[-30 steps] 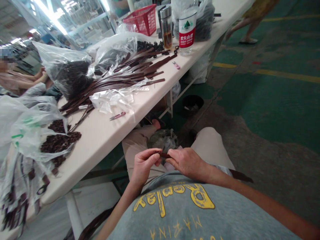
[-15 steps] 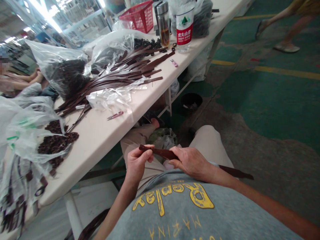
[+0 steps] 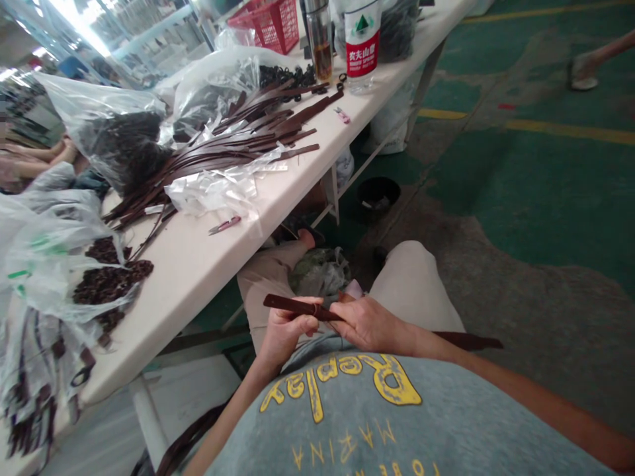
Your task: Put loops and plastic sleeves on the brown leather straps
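Both the left hand (image 3: 286, 334) and right hand (image 3: 370, 324) were pinched on a brown leather strap (image 3: 297, 306) at 12 o'clock, so that its length was held straight.

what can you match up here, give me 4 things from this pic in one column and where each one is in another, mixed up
Things:
1. leather strap
2. pink-handled thread snips
3. red plastic basket
4. water bottle with red label

Places:
A. standing beside a glass flask
B. at the far end of the white table, past the flask
C. gripped between left hand and right hand
D. lying on the table beside crumpled clear plastic

Pairs: 1-C, 2-D, 3-B, 4-A
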`<state>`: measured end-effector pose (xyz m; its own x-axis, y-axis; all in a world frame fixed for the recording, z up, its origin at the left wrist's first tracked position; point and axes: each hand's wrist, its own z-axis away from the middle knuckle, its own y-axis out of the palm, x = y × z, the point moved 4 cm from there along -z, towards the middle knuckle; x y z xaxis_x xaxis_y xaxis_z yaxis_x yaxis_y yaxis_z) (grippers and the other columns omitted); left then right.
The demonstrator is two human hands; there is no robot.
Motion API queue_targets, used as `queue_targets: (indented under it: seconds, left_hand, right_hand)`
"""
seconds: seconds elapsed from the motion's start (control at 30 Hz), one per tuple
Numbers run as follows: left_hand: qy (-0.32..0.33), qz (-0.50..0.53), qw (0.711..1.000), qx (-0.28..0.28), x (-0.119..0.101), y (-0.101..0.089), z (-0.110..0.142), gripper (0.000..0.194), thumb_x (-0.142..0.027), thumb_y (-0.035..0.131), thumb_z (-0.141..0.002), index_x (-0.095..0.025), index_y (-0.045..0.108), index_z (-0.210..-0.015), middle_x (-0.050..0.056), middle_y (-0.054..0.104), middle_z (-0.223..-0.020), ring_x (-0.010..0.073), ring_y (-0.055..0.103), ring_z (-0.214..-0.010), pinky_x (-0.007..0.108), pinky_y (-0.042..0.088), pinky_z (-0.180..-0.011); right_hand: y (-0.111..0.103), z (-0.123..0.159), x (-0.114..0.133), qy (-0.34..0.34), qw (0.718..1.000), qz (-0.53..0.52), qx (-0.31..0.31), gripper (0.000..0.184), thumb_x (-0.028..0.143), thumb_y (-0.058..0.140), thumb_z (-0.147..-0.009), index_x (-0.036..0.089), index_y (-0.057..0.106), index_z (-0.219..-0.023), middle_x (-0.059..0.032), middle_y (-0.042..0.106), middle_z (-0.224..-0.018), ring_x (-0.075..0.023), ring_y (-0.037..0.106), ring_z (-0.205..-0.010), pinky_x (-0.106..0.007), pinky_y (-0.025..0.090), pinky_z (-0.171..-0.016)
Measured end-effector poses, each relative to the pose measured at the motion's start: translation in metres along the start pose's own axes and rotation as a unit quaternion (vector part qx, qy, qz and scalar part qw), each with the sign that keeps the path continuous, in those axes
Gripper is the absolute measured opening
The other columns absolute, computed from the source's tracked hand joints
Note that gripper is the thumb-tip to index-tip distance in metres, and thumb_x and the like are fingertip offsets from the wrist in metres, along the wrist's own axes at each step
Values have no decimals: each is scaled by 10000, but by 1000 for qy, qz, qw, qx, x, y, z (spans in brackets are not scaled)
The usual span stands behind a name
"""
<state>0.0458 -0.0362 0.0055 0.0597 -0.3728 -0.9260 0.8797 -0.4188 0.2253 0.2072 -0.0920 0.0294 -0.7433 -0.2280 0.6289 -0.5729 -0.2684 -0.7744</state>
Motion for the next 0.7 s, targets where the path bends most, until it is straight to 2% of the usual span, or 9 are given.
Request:
queue_targets:
  seconds: [0.13, 0.3, 0.43, 0.5, 0.6, 0.7]
  left_hand:
    - [25, -25, 999, 7, -6, 6, -1, 323, -337, 893, -546, -189, 798, -816, 14, 673, -629, 87, 483, -474, 221, 422, -483]
    - [67, -44, 997, -1, -11, 11, -4, 230, -338, 879, -582, -199, 801, -748, 48, 716, -728, 156, 593, -636, 261, 493, -611]
    - [110, -50, 992, -39, -13, 0, -9, 232, -346, 866, -612, -193, 803, -775, 28, 678, -672, 133, 549, -594, 247, 461, -578]
    - [107, -55, 992, -46, -14, -1, -9, 248, -348, 872, -603, -189, 801, -779, 28, 677, -674, 131, 543, -582, 249, 459, -568]
    - [80, -61, 994, -33, -14, 7, -9, 244, -322, 884, -585, -190, 796, -771, 45, 710, -738, 166, 611, -664, 276, 512, -649]
    - [67, -47, 997, -16, -11, 16, -8, 232, -295, 880, -597, -192, 793, -785, 46, 731, -780, 185, 651, -732, 283, 538, -706]
  right_hand:
    - [2, -3, 1, 5, 999, -52, 9, 306, 379, 404, -993, 184, 637, -954, -61, 725, -866, -167, 648, -753, -260, 369, -650]
    - [-2, -4, 0, -4, 994, -110, 2, 271, 390, 431, -981, 187, 604, -1025, -47, 719, -878, -161, 636, -747, -250, 371, -638]
    - [-9, 1, -5, 30, 996, -83, -1, 258, 432, 494, -956, 191, 582, -935, -9, 682, -762, -146, 601, -660, -237, 304, -576]
    - [-10, 2, -7, 44, 998, -48, -18, 233, 409, 515, -955, 191, 583, -908, -7, 681, -739, -146, 609, -665, -237, 284, -570]
    - [-5, -1, -7, 55, 998, 7, -35, 250, 403, 501, -967, 183, 589, -887, -24, 697, -732, -150, 618, -645, -250, 262, -555]
    - [-3, -7, -5, 47, 997, 28, -53, 296, 434, 475, -975, 173, 595, -905, -51, 715, -763, -161, 629, -638, -261, 294, -556]
